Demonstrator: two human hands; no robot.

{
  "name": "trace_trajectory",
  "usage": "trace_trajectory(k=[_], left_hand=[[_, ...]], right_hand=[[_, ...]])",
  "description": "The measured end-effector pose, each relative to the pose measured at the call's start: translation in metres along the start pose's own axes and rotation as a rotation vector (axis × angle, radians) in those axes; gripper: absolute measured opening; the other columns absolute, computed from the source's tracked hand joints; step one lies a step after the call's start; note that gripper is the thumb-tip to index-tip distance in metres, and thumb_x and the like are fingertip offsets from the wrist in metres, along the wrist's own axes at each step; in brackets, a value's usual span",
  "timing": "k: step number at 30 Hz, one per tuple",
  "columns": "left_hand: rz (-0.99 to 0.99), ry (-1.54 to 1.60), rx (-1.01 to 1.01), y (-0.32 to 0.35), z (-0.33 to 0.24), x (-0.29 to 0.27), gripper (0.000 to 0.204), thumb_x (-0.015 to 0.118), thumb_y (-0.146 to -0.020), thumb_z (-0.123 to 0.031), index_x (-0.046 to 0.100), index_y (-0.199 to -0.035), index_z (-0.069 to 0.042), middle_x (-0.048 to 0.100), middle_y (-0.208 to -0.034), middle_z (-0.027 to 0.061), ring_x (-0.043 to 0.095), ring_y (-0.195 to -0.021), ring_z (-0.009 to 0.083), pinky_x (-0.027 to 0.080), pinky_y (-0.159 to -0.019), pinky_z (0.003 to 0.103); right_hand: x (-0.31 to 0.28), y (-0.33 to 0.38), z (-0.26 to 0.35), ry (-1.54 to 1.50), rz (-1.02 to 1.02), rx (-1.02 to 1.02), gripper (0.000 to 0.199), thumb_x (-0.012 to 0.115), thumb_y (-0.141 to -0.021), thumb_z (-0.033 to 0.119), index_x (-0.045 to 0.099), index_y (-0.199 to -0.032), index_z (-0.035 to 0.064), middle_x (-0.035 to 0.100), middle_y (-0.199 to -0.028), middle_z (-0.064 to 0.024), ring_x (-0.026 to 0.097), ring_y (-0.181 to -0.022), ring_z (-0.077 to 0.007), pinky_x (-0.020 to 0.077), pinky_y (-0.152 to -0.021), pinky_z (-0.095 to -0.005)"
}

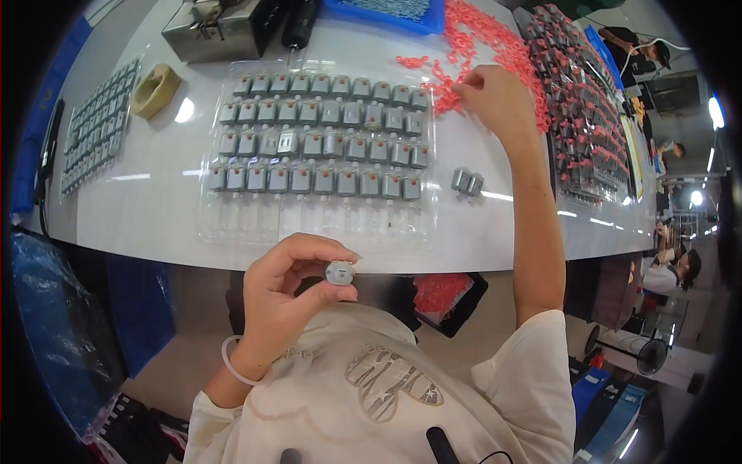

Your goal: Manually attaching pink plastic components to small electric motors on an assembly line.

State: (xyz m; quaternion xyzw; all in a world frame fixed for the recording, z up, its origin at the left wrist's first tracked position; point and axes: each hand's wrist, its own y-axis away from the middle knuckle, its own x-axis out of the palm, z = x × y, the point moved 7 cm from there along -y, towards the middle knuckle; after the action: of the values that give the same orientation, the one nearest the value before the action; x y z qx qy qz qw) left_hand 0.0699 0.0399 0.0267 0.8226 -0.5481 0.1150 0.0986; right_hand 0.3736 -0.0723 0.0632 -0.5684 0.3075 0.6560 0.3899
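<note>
My left hand [297, 282] pinches a small grey electric motor [340, 273] between thumb and fingers, just off the table's near edge, with the motor's round end showing. My right hand [495, 93] reaches far over the table to a spread of coral-pink plastic pieces [495, 39]. Its fingertips are drawn together at the edge of that spread; whatever they hold is hidden. Between the hands, a clear plastic tray [309, 224] holds rows of similar motors [323, 179], many with a small orange-red dot. Two loose motors [467, 182] lie right of this tray, beside my right forearm.
A second motor tray [100, 127] lies far left, near a roll of tan tape [154, 91]. At the back stand a metal box [220, 31], a black-handled tool [301, 23] and a blue bin [386, 17]. Stacked trays of motors with pink pieces [580, 116] rise at right.
</note>
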Motion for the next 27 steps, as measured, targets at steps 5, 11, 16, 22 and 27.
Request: trace_trajectory(k=[5,11,16,22,27], left_hand=[[0.047,-0.021,-0.004,0.005,-0.004,-0.01,0.034,0.072,-0.073,0.009,0.061,-0.105,0.004,0.061,-0.107,0.0102,0.06,-0.098,0.0156,0.052,-0.081,0.026],[0.132,0.149,-0.14,0.008,-0.008,0.001,0.036,0.072,-0.076,0.001,0.06,-0.11,0.005,0.061,-0.108,0.0133,0.061,-0.094,0.0182,0.051,-0.079,0.027],[0.12,0.196,-0.115,0.007,0.004,0.007,0.043,0.075,-0.075,-0.006,0.058,-0.113,0.006,0.062,-0.105,0.0159,0.063,-0.09,0.0221,0.053,-0.079,0.031],[0.142,0.268,0.037,0.005,-0.001,0.024,0.036,0.068,-0.073,0.016,0.059,-0.107,0.007,0.061,-0.105,0.0162,0.064,-0.095,0.0217,0.056,-0.081,0.031],[0.096,0.19,0.036,0.007,-0.003,0.027,0.036,0.078,-0.071,0.0,0.059,-0.102,0.004,0.061,-0.097,0.0152,0.066,-0.09,0.0268,0.056,-0.081,0.038]], right_hand=[[-0.003,0.005,0.001,-0.069,-0.182,-0.098,0.023,0.071,-0.077,0.024,0.068,-0.086,0.0036,0.065,-0.075,-0.0075,0.06,-0.066,-0.0174,0.047,-0.062,-0.0318],[-0.03,0.028,-0.006,-0.299,-0.308,-0.257,0.018,0.071,-0.078,0.014,0.063,-0.083,-0.0012,0.061,-0.073,-0.0045,0.056,-0.065,-0.0105,0.0436,-0.06,-0.0252],[-0.059,0.109,0.048,-0.816,-0.061,-0.357,0.009,0.066,-0.076,0.003,0.062,-0.083,-0.0019,0.06,-0.079,-0.0077,0.055,-0.071,-0.0136,0.0426,-0.067,-0.0263],[-0.028,0.186,0.095,-1.169,0.243,-0.391,0.017,0.068,-0.064,0.001,0.061,-0.078,-0.0029,0.058,-0.078,-0.0128,0.054,-0.071,-0.0168,0.0396,-0.063,-0.0243],[-0.008,0.205,0.086,-1.533,0.152,-0.055,0.016,0.067,-0.07,-0.01,0.064,-0.083,-0.0016,0.061,-0.085,-0.0138,0.059,-0.072,-0.014,0.0473,-0.064,-0.0249]])
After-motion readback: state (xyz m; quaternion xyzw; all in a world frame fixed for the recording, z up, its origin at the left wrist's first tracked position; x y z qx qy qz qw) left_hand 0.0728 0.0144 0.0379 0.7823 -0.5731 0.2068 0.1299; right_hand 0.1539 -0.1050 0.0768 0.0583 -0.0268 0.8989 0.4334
